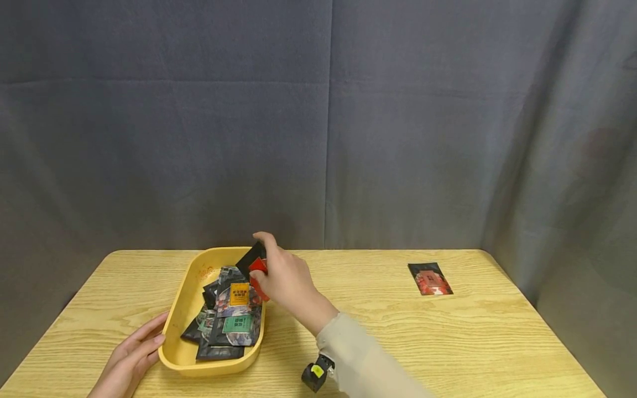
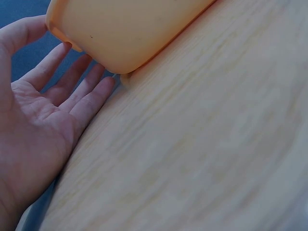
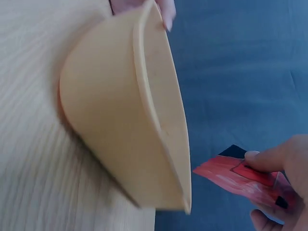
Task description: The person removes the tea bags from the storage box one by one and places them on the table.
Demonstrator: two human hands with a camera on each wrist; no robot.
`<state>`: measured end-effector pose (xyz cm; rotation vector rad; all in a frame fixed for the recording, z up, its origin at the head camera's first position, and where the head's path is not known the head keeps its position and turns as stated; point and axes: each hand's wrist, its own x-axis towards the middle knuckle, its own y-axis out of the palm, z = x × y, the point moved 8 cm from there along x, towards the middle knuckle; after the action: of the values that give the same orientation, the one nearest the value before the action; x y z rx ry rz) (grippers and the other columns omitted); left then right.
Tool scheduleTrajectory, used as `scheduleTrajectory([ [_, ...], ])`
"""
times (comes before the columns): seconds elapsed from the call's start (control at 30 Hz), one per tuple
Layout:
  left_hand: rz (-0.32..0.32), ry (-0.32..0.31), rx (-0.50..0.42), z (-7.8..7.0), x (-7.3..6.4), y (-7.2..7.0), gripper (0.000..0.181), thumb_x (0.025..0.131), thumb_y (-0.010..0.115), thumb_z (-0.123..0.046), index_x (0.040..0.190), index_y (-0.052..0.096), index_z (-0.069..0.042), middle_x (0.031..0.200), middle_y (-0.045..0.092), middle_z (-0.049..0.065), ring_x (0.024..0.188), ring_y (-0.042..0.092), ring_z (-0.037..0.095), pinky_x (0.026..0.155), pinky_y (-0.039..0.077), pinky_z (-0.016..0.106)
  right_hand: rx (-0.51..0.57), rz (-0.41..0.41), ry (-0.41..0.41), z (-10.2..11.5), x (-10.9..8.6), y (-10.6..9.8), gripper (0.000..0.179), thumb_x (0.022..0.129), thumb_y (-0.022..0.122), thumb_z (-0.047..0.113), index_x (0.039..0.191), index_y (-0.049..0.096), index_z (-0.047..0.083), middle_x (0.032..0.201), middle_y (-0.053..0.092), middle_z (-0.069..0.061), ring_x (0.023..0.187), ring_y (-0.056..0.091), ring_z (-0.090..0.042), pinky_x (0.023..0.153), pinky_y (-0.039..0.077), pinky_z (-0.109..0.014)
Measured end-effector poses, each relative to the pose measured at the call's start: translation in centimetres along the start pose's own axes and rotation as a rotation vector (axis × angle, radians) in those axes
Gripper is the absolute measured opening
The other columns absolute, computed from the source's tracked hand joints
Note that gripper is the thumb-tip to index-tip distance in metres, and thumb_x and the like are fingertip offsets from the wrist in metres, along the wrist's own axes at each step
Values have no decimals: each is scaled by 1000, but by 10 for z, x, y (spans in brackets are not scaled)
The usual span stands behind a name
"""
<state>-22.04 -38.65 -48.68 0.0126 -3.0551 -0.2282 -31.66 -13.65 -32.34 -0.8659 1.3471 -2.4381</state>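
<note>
A yellow plastic basket (image 1: 171,326) stands on the left part of the table, with several dark packets in it. On top lie a packet with an orange label (image 1: 239,294) and one with a green label (image 1: 237,324). My right hand (image 1: 291,279) pinches a black and red packet (image 3: 240,174) between thumb and fingers, above the basket's right rim. My left hand (image 1: 133,356) touches the basket's near left side; in the left wrist view its fingers are spread, fingertips at the wall, with the thumb up by the rim.
Another black packet with a red label (image 1: 431,279) lies flat on the right part of the wooden table (image 1: 378,320). Grey curtains (image 1: 239,138) hang behind the table and along its sides. A black strap with a yellow-green patch (image 1: 318,370) sits at my right wrist.
</note>
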Motion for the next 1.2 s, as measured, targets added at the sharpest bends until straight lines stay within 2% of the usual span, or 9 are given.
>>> scheduleTrajectory([
  [0.07,5,8,-4,0,-1,0,39,105,43,-5,125,60,-34,126,60,-18,113,58,-1,88,52,21,27,-20,22,-12,-1,-6,66,86,80,22,140,43,14,92,71,-6,66,63,-15,55,48,-25],
  [0.17,16,26,-9,0,-2,0,40,105,42,-4,126,60,-33,127,59,-18,114,57,0,88,52,21,68,-45,70,-31,-3,-14,60,86,80,21,136,47,13,101,72,-9,77,67,-20,60,52,-31],
  [0.5,57,82,-56,-5,-3,0,46,105,38,1,128,62,-31,129,60,-16,115,57,0,89,52,20,70,-106,240,-88,-13,-35,61,84,82,22,134,50,13,88,70,-7,67,62,-20,55,47,-34],
  [0.73,33,42,-53,-3,-3,1,44,105,41,-2,125,63,-34,127,60,-18,113,58,0,88,52,21,34,-117,318,-129,-25,-42,60,83,83,24,132,52,12,91,70,-10,69,63,-23,56,48,-37],
  [0.9,-14,-20,-24,0,-1,0,38,105,45,-7,123,62,-35,126,60,-20,112,58,-2,88,52,20,0,-111,374,-166,-36,-45,60,84,82,25,132,51,9,94,71,-13,72,66,-27,58,51,-40],
  [1.1,19,26,-48,-4,0,4,43,105,41,-2,124,63,-34,127,60,-18,113,57,-1,88,52,20,-11,-80,452,-209,-47,-47,66,85,81,25,136,46,0,100,70,-19,79,68,-32,63,54,-44],
  [1.2,36,38,-60,-4,-1,4,44,105,41,-1,125,63,-33,127,60,-18,114,58,-1,88,52,21,-3,-46,507,-229,-52,-45,71,86,80,26,140,42,-2,90,69,-15,72,65,-27,57,51,-40],
])
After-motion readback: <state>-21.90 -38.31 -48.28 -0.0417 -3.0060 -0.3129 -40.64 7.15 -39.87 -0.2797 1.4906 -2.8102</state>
